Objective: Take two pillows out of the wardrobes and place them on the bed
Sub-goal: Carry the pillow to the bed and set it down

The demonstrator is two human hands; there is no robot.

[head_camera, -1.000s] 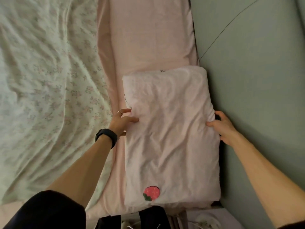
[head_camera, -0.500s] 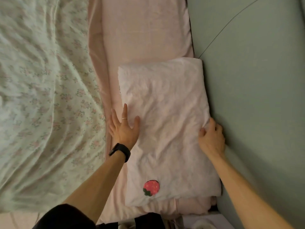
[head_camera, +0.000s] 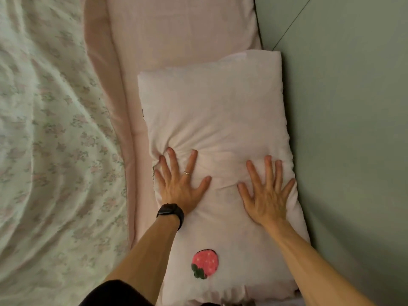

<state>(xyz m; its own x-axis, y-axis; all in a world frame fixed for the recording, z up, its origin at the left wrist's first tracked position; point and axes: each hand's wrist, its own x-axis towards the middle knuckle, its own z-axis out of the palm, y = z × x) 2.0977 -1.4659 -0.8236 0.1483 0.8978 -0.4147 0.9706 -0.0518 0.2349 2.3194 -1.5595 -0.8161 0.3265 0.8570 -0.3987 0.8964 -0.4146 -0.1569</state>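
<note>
Both palms flat on the pillow (head_camera: 216, 120) now, pressing it into the bed (head_camera: 123, 120). My left hand (head_camera: 180, 184) sits near the pillow's left edge, fingers (head_camera: 171, 159) spread wide and apart, ring showing, black watch (head_camera: 171, 214) on the wrist. My right hand (head_camera: 266, 193) is over by the right edge, fingers fanned out too, nothing gripped by either one — just open palms on fabric. The cover bunches into creases running between the two hands, so I judge I'm leaning in fairly hard.

The pillow lies lengthwise on the pink sheet, its right side touching the green headboard (head_camera: 353, 129), its strawberry patch (head_camera: 205, 263) at the near end between my forearms. Beyond its far end I see another pink cushioned shape (head_camera: 181, 29); whether that is the second pillow I can't tell. The floral duvet (head_camera: 50, 140) lies off to the left, apart from the pillow.

To do this well, I reckon: push down and sweep outward, away from the middle, so those creases smooth out rather than deepen. Keep the pressure even on both sides so the filling doesn't hump up at the far end. Don't shove rightward; it's already snug against the headboard. Then lift straight off without dragging the cover.
</note>
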